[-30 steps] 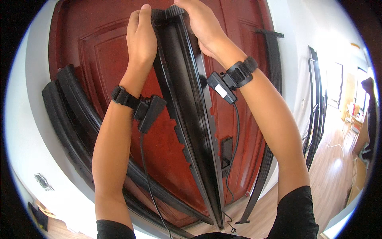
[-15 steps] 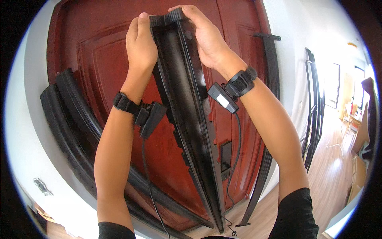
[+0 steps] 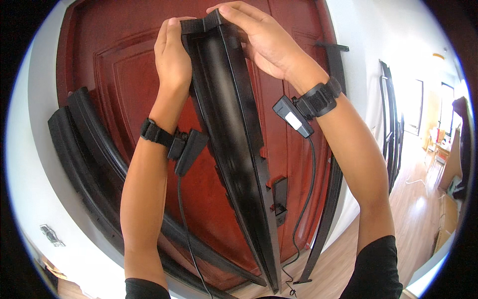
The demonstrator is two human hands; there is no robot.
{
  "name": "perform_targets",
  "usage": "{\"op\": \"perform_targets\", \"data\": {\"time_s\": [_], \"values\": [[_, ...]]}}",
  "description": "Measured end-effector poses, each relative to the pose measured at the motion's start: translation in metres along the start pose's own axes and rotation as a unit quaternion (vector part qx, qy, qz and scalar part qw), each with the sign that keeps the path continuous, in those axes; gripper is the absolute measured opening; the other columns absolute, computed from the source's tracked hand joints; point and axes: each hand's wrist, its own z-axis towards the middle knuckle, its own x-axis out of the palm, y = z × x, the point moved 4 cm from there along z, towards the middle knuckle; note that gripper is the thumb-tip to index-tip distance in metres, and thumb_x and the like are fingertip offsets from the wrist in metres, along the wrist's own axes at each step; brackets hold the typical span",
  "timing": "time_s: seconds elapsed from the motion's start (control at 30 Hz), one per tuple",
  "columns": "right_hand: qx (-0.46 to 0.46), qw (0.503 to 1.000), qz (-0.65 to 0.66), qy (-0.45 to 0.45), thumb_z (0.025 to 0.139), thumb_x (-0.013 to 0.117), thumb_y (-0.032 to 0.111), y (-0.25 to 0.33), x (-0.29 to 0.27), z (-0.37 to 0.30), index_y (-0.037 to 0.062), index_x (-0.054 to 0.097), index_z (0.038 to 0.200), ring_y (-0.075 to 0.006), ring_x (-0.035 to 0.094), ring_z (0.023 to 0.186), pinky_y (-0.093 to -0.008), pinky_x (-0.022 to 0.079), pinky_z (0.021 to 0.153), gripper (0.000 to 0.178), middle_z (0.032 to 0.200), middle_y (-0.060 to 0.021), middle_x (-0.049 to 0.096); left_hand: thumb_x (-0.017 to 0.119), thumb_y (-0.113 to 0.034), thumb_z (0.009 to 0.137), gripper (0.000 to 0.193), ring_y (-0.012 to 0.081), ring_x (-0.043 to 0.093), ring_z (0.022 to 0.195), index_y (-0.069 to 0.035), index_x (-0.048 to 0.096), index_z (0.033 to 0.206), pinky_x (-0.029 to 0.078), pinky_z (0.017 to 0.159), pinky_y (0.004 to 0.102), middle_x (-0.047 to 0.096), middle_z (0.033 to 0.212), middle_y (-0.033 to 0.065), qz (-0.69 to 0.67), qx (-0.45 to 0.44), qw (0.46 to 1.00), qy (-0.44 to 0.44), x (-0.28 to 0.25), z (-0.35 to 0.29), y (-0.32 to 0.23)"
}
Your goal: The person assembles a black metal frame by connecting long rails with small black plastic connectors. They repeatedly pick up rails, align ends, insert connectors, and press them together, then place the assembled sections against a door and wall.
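Note:
A long black channel-shaped frame profile (image 3: 226, 104) stands almost upright in front of me, its lower end near the floor and its ridged top end at head height. My left hand (image 3: 173, 57) is closed along its upper left side, thumb up near the top rim. At the upper right corner, my right hand (image 3: 266, 42) grips the edge, fingers bent over the top and partly hidden behind. Both wrists wear black straps with small black devices (image 3: 293, 116) and cables.
Behind the profile is a red-brown panelled door (image 3: 144, 74) with a black handle (image 3: 280, 194). More black profiles (image 3: 89, 164) lean at the left, and a thin black bar (image 3: 334, 184) leans at the right. Further right, black frame pieces (image 3: 391, 119) rest against the white wall above a wooden floor (image 3: 403, 239).
My right wrist and forearm have swung outward to the right, with the hand still at the top corner. The profile's top has shifted slightly left; my left hand moved with it.

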Motion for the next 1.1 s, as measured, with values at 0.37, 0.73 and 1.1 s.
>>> {"op": "perform_targets", "data": {"time_s": [0.37,0.73,1.1], "values": [[-0.088,0.993,-0.082,-0.012,0.104,0.063,0.026,0.010,0.004,0.005,0.0047,0.071,0.117,-0.0075,0.063,0.090,-0.0252,0.051,0.080,0.026,0.101,-0.0021,0.070,0.029,-0.035,0.111,0.051,0.0164,0.061,0.098,-0.006,0.071,0.113,0.048,0.093,0.0312,0.070,0.106,0.0061,-0.085,-0.078,0.993,-0.002,0.002,-0.006,0.004],[-0.044,0.991,-0.113,-0.049,0.102,0.066,0.027,0.021,0.006,-0.002,0.0031,0.069,0.112,-0.0070,0.060,0.085,-0.0251,0.049,0.078,0.026,0.096,-0.0016,0.067,0.030,-0.033,0.111,0.047,0.0153,0.062,0.098,-0.006,0.070,0.114,0.048,0.094,0.0312,0.069,0.106,0.0042,-0.154,-0.093,0.984,0.003,0.008,-0.010,-0.006],[-0.030,0.994,-0.066,-0.081,0.106,0.060,0.029,0.013,-0.010,-0.008,0.0052,0.068,0.113,-0.0076,0.063,0.093,-0.0258,0.051,0.084,0.026,0.102,-0.0008,0.068,0.036,-0.032,0.111,0.044,0.0191,0.068,0.097,-0.003,0.068,0.118,0.053,0.094,0.0338,0.073,0.107,0.0081,-0.308,-0.224,0.925,0.006,0.032,-0.026,-0.004]]}}
